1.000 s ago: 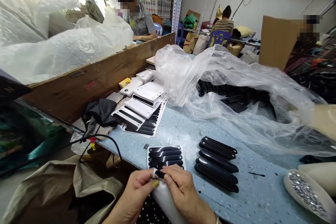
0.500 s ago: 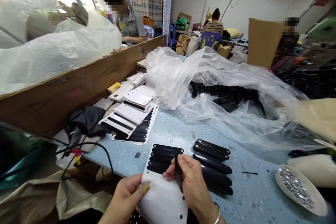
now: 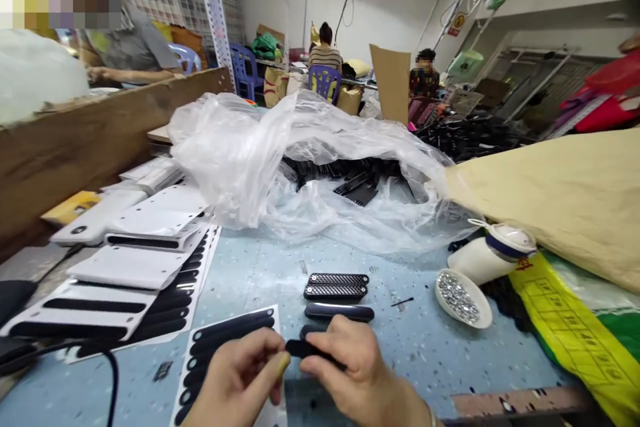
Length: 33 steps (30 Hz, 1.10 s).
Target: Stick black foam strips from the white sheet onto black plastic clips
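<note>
A black strip (image 3: 298, 348) with a rounded end stretches between my two hands. My right hand (image 3: 353, 360) is closed round it, thumb below and fingers above. At its left tip, the thumb and forefinger of my left hand (image 3: 245, 370) pinch together. Under my left hand lies a white sheet (image 3: 267, 317) carrying rows of black strips with rounded ends (image 3: 233, 330). Just beyond my right hand rests a smooth, glossy black bar (image 3: 340, 312). Farther back are textured black bars (image 3: 336, 285) with a round metal piece at each end.
White cards and strip sheets (image 3: 145, 267) are stacked at left beside a wooden board (image 3: 100, 127). Clear plastic (image 3: 240, 167) covers dark pieces at the back. A dish of shiny metal bits (image 3: 463, 297) and a white bottle (image 3: 480, 257) stand right. Co-workers sit beyond.
The view has swung to the right. My right hand has moved off the sheet with the black strip, toward the bars. My left hand has let go of the sheet's white flap and come to the strip's tip.
</note>
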Each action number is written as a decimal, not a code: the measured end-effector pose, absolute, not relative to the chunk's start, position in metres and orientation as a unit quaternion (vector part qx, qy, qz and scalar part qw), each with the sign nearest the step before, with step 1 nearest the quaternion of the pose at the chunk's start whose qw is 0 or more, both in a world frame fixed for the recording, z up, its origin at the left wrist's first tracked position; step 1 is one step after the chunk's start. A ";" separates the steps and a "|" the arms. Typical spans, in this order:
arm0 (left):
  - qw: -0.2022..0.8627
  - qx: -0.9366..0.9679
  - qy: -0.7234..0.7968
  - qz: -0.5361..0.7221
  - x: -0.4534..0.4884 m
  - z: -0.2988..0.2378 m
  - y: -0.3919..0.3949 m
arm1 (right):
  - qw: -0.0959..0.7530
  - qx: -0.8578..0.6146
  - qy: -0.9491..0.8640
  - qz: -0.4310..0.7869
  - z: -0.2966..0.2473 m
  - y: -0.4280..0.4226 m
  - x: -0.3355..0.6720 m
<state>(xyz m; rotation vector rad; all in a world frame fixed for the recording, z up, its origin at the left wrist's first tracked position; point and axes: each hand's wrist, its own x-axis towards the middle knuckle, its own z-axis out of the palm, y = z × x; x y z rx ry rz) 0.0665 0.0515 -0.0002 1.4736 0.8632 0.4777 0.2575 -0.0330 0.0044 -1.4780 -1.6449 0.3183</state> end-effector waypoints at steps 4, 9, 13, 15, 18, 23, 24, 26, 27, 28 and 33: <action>0.755 0.531 0.351 0.159 0.115 0.007 0.072 | 0.442 -0.610 -0.656 0.051 0.000 -0.039 0.275; 0.772 0.502 0.359 0.155 0.127 -0.005 0.088 | 0.430 -0.607 -0.667 -0.047 -0.011 -0.049 0.307; 0.651 0.635 0.386 0.156 0.130 -0.016 0.102 | 0.387 -0.619 -0.682 -0.046 -0.018 -0.049 0.322; 0.518 0.730 0.402 0.192 0.128 -0.019 0.112 | 0.391 -0.640 -0.660 -0.032 -0.019 -0.048 0.331; 0.378 0.809 0.386 0.229 0.125 -0.024 0.125 | 0.424 -0.669 -0.610 0.023 -0.020 -0.047 0.347; 0.372 0.847 0.327 0.195 0.132 -0.033 0.128 | 0.442 -0.687 -0.569 0.095 -0.027 -0.038 0.364; 0.375 0.847 0.328 0.189 0.136 -0.034 0.127 | 0.438 -0.688 -0.570 0.095 -0.030 -0.035 0.365; 0.375 0.847 0.329 0.183 0.142 -0.034 0.127 | 0.434 -0.688 -0.575 0.084 -0.036 -0.030 0.365; 0.373 0.848 0.329 0.182 0.145 -0.034 0.127 | 0.434 -0.687 -0.578 0.075 -0.039 -0.028 0.366; 0.371 0.849 0.328 0.183 0.147 -0.035 0.128 | 0.434 -0.685 -0.581 0.066 -0.041 -0.026 0.366; 0.366 0.851 0.327 0.188 0.151 -0.038 0.130 | 0.422 -0.664 -0.614 0.069 -0.043 -0.024 0.367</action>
